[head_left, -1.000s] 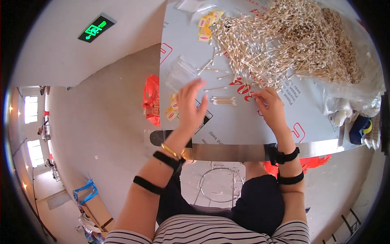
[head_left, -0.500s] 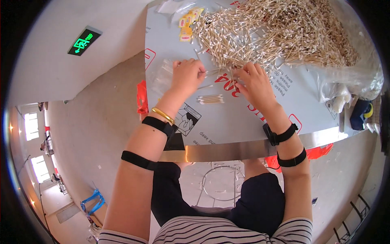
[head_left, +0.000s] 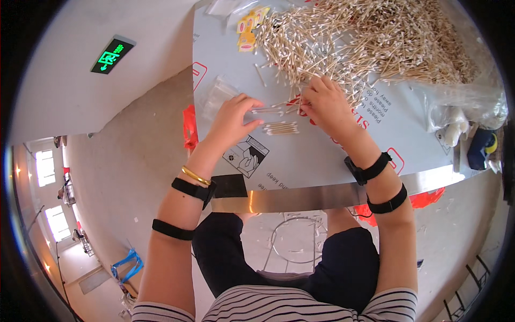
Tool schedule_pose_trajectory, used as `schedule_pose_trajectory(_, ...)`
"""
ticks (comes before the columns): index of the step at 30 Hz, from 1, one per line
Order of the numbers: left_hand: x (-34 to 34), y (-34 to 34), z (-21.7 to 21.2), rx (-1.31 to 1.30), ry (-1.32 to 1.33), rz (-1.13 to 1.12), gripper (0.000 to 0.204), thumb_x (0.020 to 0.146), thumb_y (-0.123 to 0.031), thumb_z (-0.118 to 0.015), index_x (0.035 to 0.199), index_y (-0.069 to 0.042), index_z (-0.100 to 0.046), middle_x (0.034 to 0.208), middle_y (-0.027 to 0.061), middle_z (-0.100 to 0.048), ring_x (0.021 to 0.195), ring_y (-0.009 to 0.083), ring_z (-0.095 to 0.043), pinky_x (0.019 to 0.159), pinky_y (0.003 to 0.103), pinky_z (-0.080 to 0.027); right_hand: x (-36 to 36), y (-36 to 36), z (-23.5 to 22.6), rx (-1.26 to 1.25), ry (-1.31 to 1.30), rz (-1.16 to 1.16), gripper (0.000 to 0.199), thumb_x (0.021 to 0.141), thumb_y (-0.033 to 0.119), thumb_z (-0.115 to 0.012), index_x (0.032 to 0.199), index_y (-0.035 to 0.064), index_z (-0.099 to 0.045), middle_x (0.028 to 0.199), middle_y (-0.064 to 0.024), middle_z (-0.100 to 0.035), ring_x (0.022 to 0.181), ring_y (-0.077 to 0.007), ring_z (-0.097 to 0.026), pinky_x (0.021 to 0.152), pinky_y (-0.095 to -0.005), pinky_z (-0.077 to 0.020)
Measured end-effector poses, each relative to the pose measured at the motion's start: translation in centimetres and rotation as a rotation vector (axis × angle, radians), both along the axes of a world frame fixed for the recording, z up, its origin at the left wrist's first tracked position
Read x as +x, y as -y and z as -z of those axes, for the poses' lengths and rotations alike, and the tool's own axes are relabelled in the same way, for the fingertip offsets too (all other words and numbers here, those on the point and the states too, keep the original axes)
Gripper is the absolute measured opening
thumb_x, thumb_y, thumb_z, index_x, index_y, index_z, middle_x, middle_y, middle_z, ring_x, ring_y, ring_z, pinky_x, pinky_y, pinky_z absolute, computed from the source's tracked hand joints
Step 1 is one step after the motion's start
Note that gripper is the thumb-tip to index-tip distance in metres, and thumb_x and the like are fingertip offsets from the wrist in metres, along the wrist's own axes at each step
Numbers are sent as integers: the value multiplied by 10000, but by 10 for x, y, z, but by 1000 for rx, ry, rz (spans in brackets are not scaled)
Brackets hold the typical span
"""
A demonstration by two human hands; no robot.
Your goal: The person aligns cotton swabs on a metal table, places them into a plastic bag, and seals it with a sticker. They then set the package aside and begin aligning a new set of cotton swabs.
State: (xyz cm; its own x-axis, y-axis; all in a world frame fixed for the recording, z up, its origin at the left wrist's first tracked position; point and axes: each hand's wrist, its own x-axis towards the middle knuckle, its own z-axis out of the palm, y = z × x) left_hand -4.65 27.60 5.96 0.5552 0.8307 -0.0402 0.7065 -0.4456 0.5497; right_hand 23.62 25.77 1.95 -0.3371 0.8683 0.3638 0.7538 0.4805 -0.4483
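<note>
A heap of cotton swabs (head_left: 413, 45) with white tips and pale wooden sticks covers the far right of the table. My left hand (head_left: 236, 119) has its thumb and fingers apart, beside a couple of loose swabs (head_left: 268, 110) lying on the tabletop. Just below them is a small row of swabs (head_left: 281, 128) laid side by side. At the near edge of the heap, my right hand (head_left: 326, 105) pinches with its fingertips on a cotton swab, partly hidden by the fingers.
Clear plastic bags (head_left: 219, 96) lie left of my left hand. Yellow printed cards (head_left: 248, 33) sit at the far left. A large plastic bag (head_left: 456, 104) and a dark blue tape dispenser (head_left: 479, 149) are at the right. The metal table edge (head_left: 300, 202) runs in front of me.
My left hand has moved toward me and its pinching fingers have spread apart. The right hand has shifted slightly left, its fingers drawn closer together.
</note>
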Motion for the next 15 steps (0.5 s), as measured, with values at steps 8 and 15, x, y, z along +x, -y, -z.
schedule_pose_trajectory(8,-9,25,11,6,73,-139,315,860,-64,-763,1166,-89,-689,1149,76,-640,1044,288,-648,903,401,-540,-21,5,-7,-114,-51,-72,191,810,108,-782,978,119,-692,1054,-63,-598,1103,-280,-579,974,-418,-484)
schedule_pose_trajectory(15,-6,29,19,66,116,-362,356,875,-45,-725,1220,-105,-662,1164,79,-622,1000,262,-650,876,403,-541,10,5,-6,-78,-17,-18,249,803,87,-781,1038,124,-707,1059,-56,-615,1106,-283,-582,1010,-426,-479)
